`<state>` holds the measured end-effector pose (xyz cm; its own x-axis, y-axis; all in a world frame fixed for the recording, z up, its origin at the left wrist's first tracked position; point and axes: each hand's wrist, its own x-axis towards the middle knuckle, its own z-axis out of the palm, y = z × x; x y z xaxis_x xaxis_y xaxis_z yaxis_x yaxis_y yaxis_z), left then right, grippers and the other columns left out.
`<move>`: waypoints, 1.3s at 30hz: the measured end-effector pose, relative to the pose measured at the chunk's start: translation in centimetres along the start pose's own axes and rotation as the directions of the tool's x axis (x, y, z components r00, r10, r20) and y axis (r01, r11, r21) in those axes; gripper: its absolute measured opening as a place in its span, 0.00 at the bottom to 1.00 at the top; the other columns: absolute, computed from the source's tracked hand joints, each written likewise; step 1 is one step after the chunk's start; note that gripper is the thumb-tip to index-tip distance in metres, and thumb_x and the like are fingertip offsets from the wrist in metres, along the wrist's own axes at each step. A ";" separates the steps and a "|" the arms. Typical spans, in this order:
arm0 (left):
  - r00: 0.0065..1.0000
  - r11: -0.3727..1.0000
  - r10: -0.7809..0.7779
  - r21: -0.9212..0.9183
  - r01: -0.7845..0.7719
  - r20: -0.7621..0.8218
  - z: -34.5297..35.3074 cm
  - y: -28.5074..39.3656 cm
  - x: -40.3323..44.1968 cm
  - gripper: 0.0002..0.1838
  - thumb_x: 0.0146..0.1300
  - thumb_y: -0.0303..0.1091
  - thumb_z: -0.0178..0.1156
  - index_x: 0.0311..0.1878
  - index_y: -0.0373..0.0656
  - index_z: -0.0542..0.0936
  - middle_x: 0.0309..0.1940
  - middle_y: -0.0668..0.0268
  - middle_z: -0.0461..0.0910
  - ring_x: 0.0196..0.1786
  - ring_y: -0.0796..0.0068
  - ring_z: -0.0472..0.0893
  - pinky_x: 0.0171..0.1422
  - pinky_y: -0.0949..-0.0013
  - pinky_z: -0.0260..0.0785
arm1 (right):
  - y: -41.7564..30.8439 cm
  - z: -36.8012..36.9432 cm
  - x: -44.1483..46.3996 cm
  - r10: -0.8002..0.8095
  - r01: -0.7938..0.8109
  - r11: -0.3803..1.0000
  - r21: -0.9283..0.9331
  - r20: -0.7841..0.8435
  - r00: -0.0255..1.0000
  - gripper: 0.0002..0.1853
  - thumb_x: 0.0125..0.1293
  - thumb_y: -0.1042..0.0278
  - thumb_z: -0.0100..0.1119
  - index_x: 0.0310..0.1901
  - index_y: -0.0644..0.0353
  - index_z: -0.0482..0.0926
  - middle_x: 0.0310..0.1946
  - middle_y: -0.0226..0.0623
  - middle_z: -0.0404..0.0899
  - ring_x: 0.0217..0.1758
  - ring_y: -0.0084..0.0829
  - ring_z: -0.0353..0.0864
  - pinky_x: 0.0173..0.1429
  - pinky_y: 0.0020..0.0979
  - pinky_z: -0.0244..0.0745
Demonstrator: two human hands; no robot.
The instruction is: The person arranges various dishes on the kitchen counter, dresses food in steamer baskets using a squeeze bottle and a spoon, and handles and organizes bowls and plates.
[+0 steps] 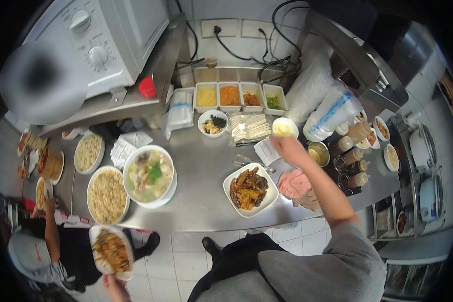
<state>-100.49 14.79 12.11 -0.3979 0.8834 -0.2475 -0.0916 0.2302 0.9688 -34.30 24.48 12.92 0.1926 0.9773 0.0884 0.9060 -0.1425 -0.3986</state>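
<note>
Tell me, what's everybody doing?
At the metal counter, a person in grey holds a dish of food in their left hand. Their right hand is at a small white bowl, maybe touching it. A plate of food and a bowl of soup stand on the counter. Another person is at the left.

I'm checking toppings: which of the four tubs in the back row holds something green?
The rightmost tub, with chopped green bits. The leftmost tub holds yellow, the second tub orange, the third tub reddish-brown.
</note>
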 end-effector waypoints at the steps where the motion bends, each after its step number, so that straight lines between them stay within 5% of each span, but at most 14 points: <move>1: 0.999 0.999 -0.034 -0.027 0.033 -0.027 2.9 -0.8 -2.6 0.21 0.59 0.38 0.60 0.51 0.34 0.70 0.43 0.57 0.77 0.42 0.67 0.80 0.41 0.68 0.77 | 0.5 0.1 3.3 -0.093 0.090 0.995 -0.049 -0.078 0.993 0.12 0.62 0.65 0.45 0.31 0.62 0.76 0.29 0.52 0.77 0.35 0.54 0.76 0.40 0.49 0.70; 3: 0.988 0.989 -0.151 -0.016 0.150 -0.037 8.4 -3.1 -6.4 0.23 0.58 0.39 0.60 0.50 0.33 0.70 0.38 0.58 0.79 0.36 0.71 0.82 0.36 0.72 0.78 | -0.3 0.3 9.0 -0.107 0.082 0.988 -0.132 -0.198 0.974 0.10 0.60 0.68 0.46 0.34 0.60 0.78 0.31 0.50 0.78 0.37 0.51 0.77 0.44 0.47 0.72; 4: 0.961 0.976 -0.216 0.032 0.214 0.174 10.4 -4.0 -7.1 0.23 0.58 0.39 0.60 0.52 0.33 0.70 0.34 0.61 0.80 0.31 0.75 0.82 0.32 0.73 0.78 | -0.6 0.7 11.1 -0.130 0.111 0.988 -0.111 -0.178 0.975 0.10 0.60 0.68 0.47 0.36 0.59 0.78 0.33 0.49 0.78 0.39 0.49 0.77 0.45 0.46 0.72; 6: 0.911 0.961 -0.273 0.054 0.270 0.309 14.5 -7.0 -8.3 0.22 0.59 0.38 0.59 0.52 0.33 0.70 0.31 0.62 0.80 0.26 0.77 0.81 0.30 0.75 0.78 | -1.7 1.8 13.5 -0.155 0.142 0.985 -0.099 -0.138 0.978 0.11 0.60 0.68 0.49 0.39 0.58 0.79 0.38 0.47 0.77 0.43 0.47 0.77 0.47 0.44 0.73; 11: 0.925 0.971 -0.231 0.005 0.241 0.302 22.3 -11.2 -9.2 0.14 0.60 0.29 0.54 0.50 0.36 0.73 0.35 0.60 0.80 0.30 0.75 0.82 0.32 0.73 0.79 | -3.3 5.2 15.4 -0.140 0.145 0.967 -0.211 0.037 0.989 0.11 0.60 0.66 0.50 0.39 0.57 0.80 0.46 0.45 0.74 0.48 0.46 0.76 0.50 0.44 0.73; 18: 0.926 0.967 -0.174 -0.121 0.226 0.335 27.2 -11.9 -8.2 0.17 0.64 0.28 0.52 0.56 0.35 0.67 0.35 0.57 0.79 0.32 0.72 0.82 0.38 0.72 0.79 | 0.7 2.9 13.3 -0.375 0.375 0.927 -0.020 -0.064 0.925 0.09 0.58 0.67 0.52 0.37 0.60 0.79 0.41 0.47 0.75 0.47 0.46 0.76 0.49 0.43 0.72; 22: 0.881 0.973 -0.203 -0.010 0.229 0.428 30.0 -9.9 -8.0 0.17 0.64 0.35 0.55 0.53 0.39 0.68 0.35 0.58 0.80 0.33 0.69 0.83 0.36 0.74 0.75 | 4.3 -1.7 11.9 -0.265 0.269 0.962 -0.042 0.085 0.960 0.08 0.53 0.73 0.54 0.31 0.60 0.82 0.32 0.49 0.79 0.41 0.47 0.78 0.46 0.40 0.73; 25: 0.837 0.975 -0.217 0.070 0.210 0.503 32.0 -9.3 -7.4 0.18 0.66 0.38 0.53 0.54 0.39 0.65 0.31 0.59 0.80 0.32 0.68 0.83 0.34 0.76 0.73 | 7.9 -3.1 10.0 -0.142 0.147 0.973 -0.179 0.041 0.989 0.07 0.48 0.77 0.54 0.27 0.61 0.83 0.28 0.46 0.81 0.32 0.44 0.80 0.41 0.36 0.75; 31: 0.747 0.944 -0.329 0.186 0.272 0.578 31.5 -8.5 -7.7 0.24 0.69 0.41 0.48 0.62 0.36 0.60 0.27 0.61 0.78 0.28 0.70 0.82 0.32 0.74 0.74 | 8.6 -0.1 6.3 -0.109 0.177 0.952 -0.252 0.260 0.959 0.10 0.51 0.76 0.54 0.33 0.59 0.83 0.35 0.48 0.80 0.42 0.43 0.80 0.47 0.38 0.75; 35: 0.689 0.926 -0.375 0.219 0.306 0.620 27.7 -8.9 -7.7 0.25 0.69 0.39 0.47 0.64 0.36 0.60 0.22 0.63 0.76 0.23 0.72 0.79 0.32 0.73 0.75 | 6.5 1.1 4.9 0.178 -0.077 0.898 -0.434 0.196 0.964 0.14 0.57 0.72 0.50 0.43 0.68 0.78 0.43 0.52 0.78 0.46 0.46 0.79 0.49 0.39 0.75; 39: 0.700 0.920 -0.392 0.232 0.317 0.597 22.8 -10.3 -8.3 0.21 0.69 0.38 0.46 0.60 0.35 0.66 0.20 0.65 0.75 0.22 0.74 0.78 0.31 0.73 0.75 | 7.9 2.9 6.7 0.196 -0.102 0.894 -0.437 0.176 0.965 0.14 0.58 0.72 0.50 0.42 0.68 0.79 0.43 0.53 0.78 0.46 0.46 0.79 0.49 0.40 0.75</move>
<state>-75.42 14.45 3.91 0.3018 0.7722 -0.5591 0.0011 0.5862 0.8102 -26.95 30.38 7.71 0.2972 0.9424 -0.1536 0.9547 -0.2956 0.0337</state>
